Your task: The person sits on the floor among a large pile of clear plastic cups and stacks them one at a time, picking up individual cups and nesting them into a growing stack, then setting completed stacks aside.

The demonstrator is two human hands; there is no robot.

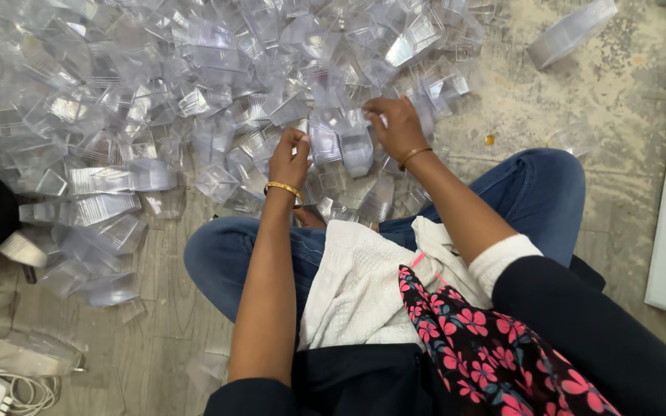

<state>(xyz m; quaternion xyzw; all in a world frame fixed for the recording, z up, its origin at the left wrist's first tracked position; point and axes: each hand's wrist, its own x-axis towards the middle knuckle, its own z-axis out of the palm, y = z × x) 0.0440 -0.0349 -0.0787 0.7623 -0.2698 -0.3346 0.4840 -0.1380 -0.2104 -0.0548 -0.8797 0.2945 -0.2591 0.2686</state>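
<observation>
Bright, even, soft daylight fills the scene, with no hard shadows. The heap of clear plastic cups (194,92) throws back white glare in many small patches, strongest near the top of the heap (its edges wash out there). Below the heap, the floor (156,308) is dimmer, shaded by the person's body. Focus is sharp mid-frame; corners stretch and soften slightly.

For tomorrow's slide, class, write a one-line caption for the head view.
Seated cross-legged, a person's left hand and right hand pick through a heap of clear plastic cups on the floor.
</observation>
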